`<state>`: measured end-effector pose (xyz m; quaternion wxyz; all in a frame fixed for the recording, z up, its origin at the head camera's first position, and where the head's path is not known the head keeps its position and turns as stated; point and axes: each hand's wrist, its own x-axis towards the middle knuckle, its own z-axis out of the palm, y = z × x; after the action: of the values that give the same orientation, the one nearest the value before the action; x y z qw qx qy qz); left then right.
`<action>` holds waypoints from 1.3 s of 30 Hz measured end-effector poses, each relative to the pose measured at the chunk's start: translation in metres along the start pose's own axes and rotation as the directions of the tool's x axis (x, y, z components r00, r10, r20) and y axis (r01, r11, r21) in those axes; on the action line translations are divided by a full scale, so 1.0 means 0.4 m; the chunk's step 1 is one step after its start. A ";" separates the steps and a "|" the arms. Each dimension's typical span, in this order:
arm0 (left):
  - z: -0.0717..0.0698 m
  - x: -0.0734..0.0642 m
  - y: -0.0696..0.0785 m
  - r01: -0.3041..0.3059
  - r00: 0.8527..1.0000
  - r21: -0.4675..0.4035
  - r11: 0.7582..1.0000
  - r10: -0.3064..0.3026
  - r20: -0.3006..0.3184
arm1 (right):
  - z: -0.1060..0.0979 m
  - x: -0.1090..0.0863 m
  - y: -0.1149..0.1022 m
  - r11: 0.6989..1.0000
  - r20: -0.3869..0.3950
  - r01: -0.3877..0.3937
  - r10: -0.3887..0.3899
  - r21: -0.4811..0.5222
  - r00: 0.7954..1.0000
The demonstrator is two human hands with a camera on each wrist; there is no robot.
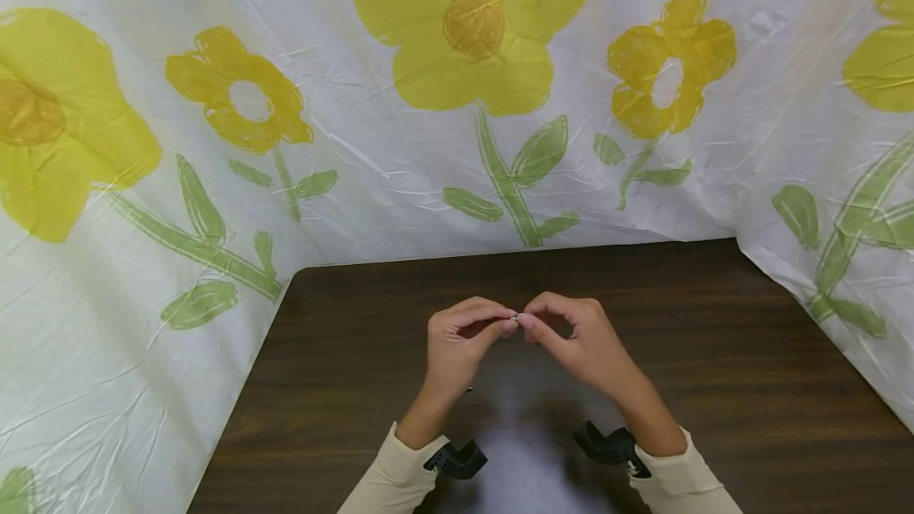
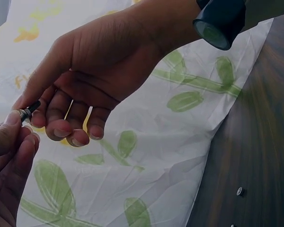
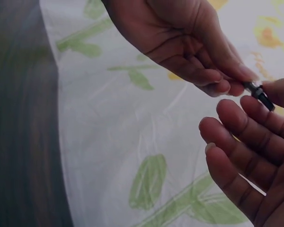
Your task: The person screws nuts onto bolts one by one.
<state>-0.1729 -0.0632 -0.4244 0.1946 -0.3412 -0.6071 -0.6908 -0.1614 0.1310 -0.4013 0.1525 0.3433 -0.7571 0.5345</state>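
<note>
In the head view my left hand (image 1: 457, 343) and right hand (image 1: 589, 339) meet fingertip to fingertip above the table. Between them is a tiny metal piece with a black end (image 3: 261, 96), mostly covered by fingers in the head view. The left thumb and fingertips pinch its silvery part. Its black end points towards the right hand, whose thumb and index finger pinch it too. The right hand's other fingers are loosely bent in the left wrist view. The exact kind of piece is too small to tell.
A dark wood-grain table (image 1: 343, 387) lies below, with a white flower-print cloth (image 1: 385, 181) behind and beside it. A small round metal part (image 2: 240, 191) lies on the table, with another at the left wrist view's lower edge. Dark wrist mounts (image 1: 457, 460) sit on both sleeves.
</note>
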 end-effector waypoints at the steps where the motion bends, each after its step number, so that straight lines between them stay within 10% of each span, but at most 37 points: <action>1: 0.001 0.000 0.000 0.001 1.000 -0.004 1.000 -0.001 0.002 | 0.002 0.000 0.001 1.000 -0.003 -0.001 0.001 -0.004 1.000; 39: -0.006 -0.001 0.000 0.033 0.999 -0.011 0.999 -0.033 -0.017 | -0.001 -0.001 0.003 0.999 -0.045 -0.037 0.037 -0.002 0.998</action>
<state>-0.1732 -0.0655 -0.4247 0.1866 -0.3262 -0.6074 -0.6999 -0.1621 0.1317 -0.4024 0.1599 0.3171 -0.7604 0.5438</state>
